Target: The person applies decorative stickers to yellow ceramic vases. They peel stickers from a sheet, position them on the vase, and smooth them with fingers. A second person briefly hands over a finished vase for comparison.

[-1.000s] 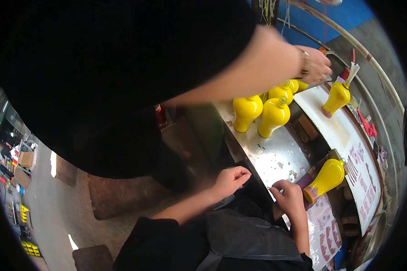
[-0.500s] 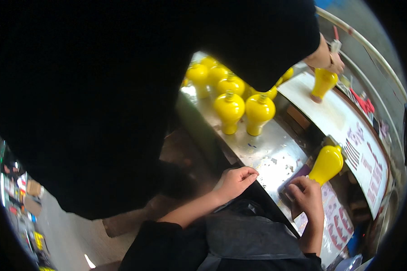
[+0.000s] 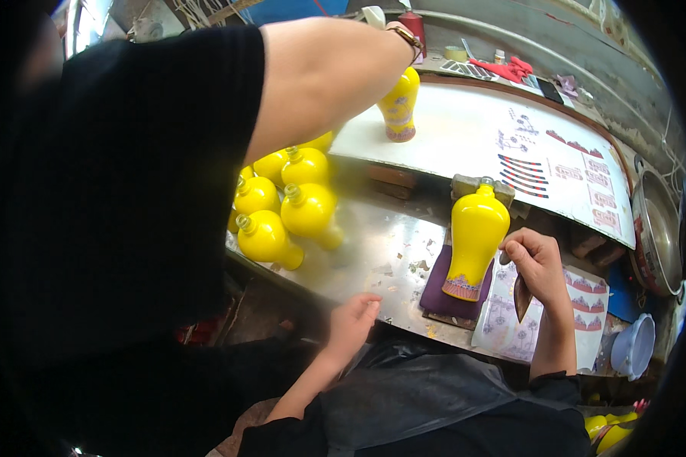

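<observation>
A yellow vase (image 3: pixel 479 236) lies tilted on a purple cloth pad (image 3: pixel 438 301), its neck against a grey block (image 3: pixel 462 185). A pink and purple patterned band runs round its foot. Close beside the vase, my right hand (image 3: pixel 537 263) is closed round a dark, pointed, blade-like tool (image 3: pixel 521 297). My left hand (image 3: pixel 352 324) is over the near edge of the metal bench, fingers pressed together; whatever they may hold is too small to make out. Under my right hand lie sheets of printed decals (image 3: pixel 511 316).
Several plain yellow vases (image 3: pixel 309 206) stand at the left of the metal bench (image 3: pixel 373 266). A co-worker's arm (image 3: pixel 328 76) reaches across to a patterned vase (image 3: pixel 399 110) on a white board (image 3: pixel 450 122) with decals. A metal pan (image 3: pixel 658 228) and a pale blue bowl (image 3: pixel 633 346) are at the right.
The view has swung, so the bench shows more fully. The co-worker's body covers less of it. Both my hands stay near the bench, the right one still beside the vase.
</observation>
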Demonstrator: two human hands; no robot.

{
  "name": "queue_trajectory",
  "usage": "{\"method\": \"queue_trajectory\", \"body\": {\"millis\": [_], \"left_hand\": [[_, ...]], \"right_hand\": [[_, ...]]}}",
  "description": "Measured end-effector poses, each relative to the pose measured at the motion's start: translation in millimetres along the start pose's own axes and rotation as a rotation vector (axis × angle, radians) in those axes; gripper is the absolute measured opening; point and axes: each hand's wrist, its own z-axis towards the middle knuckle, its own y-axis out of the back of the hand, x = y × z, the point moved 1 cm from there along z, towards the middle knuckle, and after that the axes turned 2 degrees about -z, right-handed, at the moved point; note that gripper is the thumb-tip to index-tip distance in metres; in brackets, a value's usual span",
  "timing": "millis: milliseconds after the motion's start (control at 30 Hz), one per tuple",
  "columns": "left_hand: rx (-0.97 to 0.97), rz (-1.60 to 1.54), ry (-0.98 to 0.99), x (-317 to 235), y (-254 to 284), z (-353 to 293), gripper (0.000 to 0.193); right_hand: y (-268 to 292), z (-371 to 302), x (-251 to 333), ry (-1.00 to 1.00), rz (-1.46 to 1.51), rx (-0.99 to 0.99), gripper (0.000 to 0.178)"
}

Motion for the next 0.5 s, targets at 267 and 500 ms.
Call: {"method": "queue_trajectory", "body": {"millis": [267, 500], "left_hand": [[0.02, 0.015, -0.063, 3.5, -10.8, 15.0, 0.015], [0.056, 0.021, -0.05, 7.9, -12.0, 9.5, 0.015]], "right_hand": [[0.0, 9.3, -1.8, 0.008, 0.025, 0.047, 0.021], [-7.1, -5.2, -6.7, -0.08, 0.03, 0.077, 0.019]]}}
